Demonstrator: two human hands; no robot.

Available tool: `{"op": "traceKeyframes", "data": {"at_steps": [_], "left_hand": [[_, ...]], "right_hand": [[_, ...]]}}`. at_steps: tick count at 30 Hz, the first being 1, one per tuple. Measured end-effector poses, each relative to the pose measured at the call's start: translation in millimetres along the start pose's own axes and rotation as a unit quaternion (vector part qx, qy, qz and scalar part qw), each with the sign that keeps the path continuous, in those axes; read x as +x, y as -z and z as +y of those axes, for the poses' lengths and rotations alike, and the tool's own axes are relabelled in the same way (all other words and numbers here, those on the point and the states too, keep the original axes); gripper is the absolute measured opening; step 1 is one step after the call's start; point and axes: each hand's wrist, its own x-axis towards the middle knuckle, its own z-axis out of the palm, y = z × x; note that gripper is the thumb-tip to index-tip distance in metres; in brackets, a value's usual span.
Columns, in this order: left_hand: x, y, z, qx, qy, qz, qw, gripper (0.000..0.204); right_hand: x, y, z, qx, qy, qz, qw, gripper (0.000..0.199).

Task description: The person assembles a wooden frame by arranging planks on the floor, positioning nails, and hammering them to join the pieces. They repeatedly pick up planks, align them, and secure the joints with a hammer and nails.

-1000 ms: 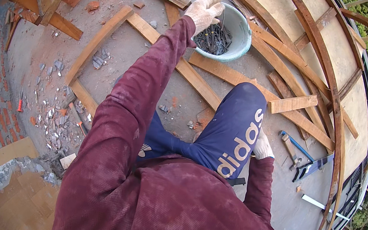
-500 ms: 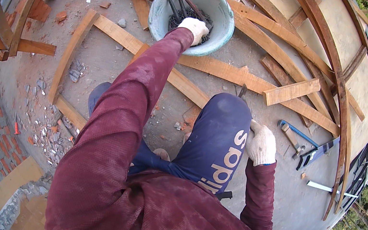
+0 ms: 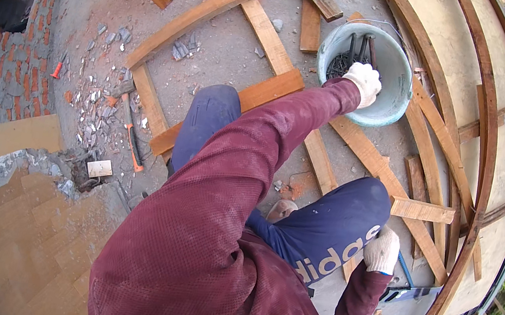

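While reaching as before, left hand (image 3: 364,81) now sitting lower in frame, gloved fingers curled inside the one bucket (image 3: 386,110) among dark nails (image 3: 341,65); contents of grip impossible to tell. Right hand (image 3: 382,251) resting loosely closed on the knee (image 3: 351,207). One hammer (image 3: 130,130) lying left.

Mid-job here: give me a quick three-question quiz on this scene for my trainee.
1. True or false: the left hand reaches into the pale blue bucket.
2. Where does the right hand rest? A) flat on the floor B) on the right knee C) on the bucket's rim
3. Fill in: both hands wear white ___.
Key: 1 true; 2 B; 3 gloves.
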Motion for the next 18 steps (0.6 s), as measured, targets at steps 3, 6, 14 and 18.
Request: {"op": "traceKeyframes", "data": {"at_steps": [3, 6, 14, 18], "left_hand": [[-44.6, 29.7, -5.6, -0.133, 0.052, 0.121, 0.982, 0.026], [-110.8, 56.4, -32.6, -0.318, 0.068, 0.185, 0.927, 0.029], [-204.7, 75.4, -138.8, -0.31, 0.26, 0.141, 0.904, 0.024], [-214.1, 49.8, -155.0, -0.401, 0.278, 0.08, 0.869, 0.024]], "right_hand": [[3.5, -3.0, 6.5, 0.008, 0.023, 0.008, 1.0, 0.021], [5.4, 2.1, 6.5, 0.048, 0.027, -0.017, 0.998, 0.021], [-19.0, -22.2, 58.7, 0.485, -0.151, -0.168, 0.845, 0.038], [-54.9, 26.0, 21.9, 0.417, -0.09, 0.022, 0.904, 0.055]]}}
